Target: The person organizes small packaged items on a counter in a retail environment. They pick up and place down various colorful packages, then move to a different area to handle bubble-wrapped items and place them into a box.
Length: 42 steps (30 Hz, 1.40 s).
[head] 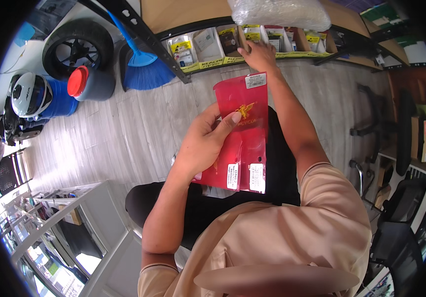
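Note:
My left hand (207, 139) is closed on several flat red packets (248, 100), its thumb on top of the uppermost one. The packets overlap, carry gold print and bear white labels with writing. My right hand (259, 55) reaches forward to a row of open cardboard bins on a low shelf, its fingers spread at the front edge of a bin (243, 41) near the middle. Whether its fingertips touch anything there is unclear. Packets with yellow labels (252, 34) stand in the bin beyond the fingers. To the left, a white bin (209, 54) holds a pale packet.
A bubble-wrapped bundle (281, 15) lies on the shelf above the bins. At the left are a blue broom (142, 63), a wheel with a tyre (77, 46), a red-lidded container (90, 85) and a helmet (31, 94). A glass display case (61, 222) stands lower left, office chairs (398, 219) at right.

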Available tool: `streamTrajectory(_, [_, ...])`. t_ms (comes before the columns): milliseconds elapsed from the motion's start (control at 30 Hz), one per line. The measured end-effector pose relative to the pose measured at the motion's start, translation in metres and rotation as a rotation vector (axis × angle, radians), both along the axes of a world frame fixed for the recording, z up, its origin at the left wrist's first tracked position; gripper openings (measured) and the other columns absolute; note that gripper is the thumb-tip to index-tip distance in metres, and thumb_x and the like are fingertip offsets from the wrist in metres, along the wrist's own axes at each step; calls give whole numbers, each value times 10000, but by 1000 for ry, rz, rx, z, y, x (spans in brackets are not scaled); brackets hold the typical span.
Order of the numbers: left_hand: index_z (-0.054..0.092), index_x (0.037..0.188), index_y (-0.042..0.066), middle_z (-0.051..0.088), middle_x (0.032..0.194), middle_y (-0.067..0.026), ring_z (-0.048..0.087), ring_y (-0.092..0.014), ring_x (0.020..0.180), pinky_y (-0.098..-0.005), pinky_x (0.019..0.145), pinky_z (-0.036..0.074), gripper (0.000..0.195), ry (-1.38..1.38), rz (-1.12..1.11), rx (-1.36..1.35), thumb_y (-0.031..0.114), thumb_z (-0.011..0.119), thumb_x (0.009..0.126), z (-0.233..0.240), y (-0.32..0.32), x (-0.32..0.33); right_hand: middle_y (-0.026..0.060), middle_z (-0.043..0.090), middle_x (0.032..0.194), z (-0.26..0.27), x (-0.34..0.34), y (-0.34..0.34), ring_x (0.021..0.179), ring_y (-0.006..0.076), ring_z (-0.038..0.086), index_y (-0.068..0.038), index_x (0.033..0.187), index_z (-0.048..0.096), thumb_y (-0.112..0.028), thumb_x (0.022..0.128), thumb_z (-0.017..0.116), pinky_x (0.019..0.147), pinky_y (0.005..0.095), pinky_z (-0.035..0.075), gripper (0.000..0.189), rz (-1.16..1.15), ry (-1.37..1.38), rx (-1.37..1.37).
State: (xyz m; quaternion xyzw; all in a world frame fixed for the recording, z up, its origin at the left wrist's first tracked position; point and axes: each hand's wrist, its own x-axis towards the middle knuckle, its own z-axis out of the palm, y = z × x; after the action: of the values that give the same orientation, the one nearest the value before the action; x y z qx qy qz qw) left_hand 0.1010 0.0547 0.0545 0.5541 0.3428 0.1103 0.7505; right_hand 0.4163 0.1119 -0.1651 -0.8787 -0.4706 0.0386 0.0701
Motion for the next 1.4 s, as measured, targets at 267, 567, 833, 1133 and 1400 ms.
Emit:
streamTrajectory(267, [620, 1345, -20, 741, 1045, -64, 705, -89, 866, -258, 770, 572, 356, -15, -22, 64, 243, 603, 1105, -16, 1, 3, 214, 684, 1367, 7, -1, -35, 1295, 377, 624, -144, 1510, 551, -566, 1037, 581, 1203, 520, 350, 635, 121, 214, 33])
streamTrajectory(567, [626, 1438, -16, 738, 1245, -124, 689, -191, 1113, -307, 1000, 501, 569, 163, 260, 35, 427, 579, 1083, -43, 23, 4, 90, 733, 1238, 77, -124, -105, 1086, 169, 712, -15, 1345, 657, -404, 1084, 615, 970, 358, 568, 470, -80, 1884, 507])
streamTrajectory(833, [637, 1376, 18, 726, 1204, -112, 644, -169, 874, -297, 770, 522, 958, 102, 605, -168, 852, 384, 979, -76, 59, -6, 70, 712, 1241, 111, -151, -128, 1094, 138, 696, -27, 1380, 621, -248, 1034, 705, 965, 330, 558, 418, -47, 2060, 763])
streamTrajectory(1133, [605, 1332, 4, 712, 1226, -104, 684, -185, 1110, -339, 969, 551, 391, -246, 606, -287, 287, 653, 1068, -83, 48, 6, 31, 728, 1184, 97, -186, -122, 1074, 94, 675, -42, 1330, 654, -250, 1058, 698, 969, 291, 538, 345, -130, 1609, 801])
streamTrajectory(1400, [652, 1260, 41, 739, 1168, -80, 702, -164, 1050, -315, 933, 558, 295, -187, 635, -86, 216, 715, 1030, -79, 46, -10, 45, 736, 1200, 86, -180, -118, 1077, 109, 687, -39, 1331, 653, -198, 1038, 722, 982, 298, 539, 340, 22, 1694, 610])
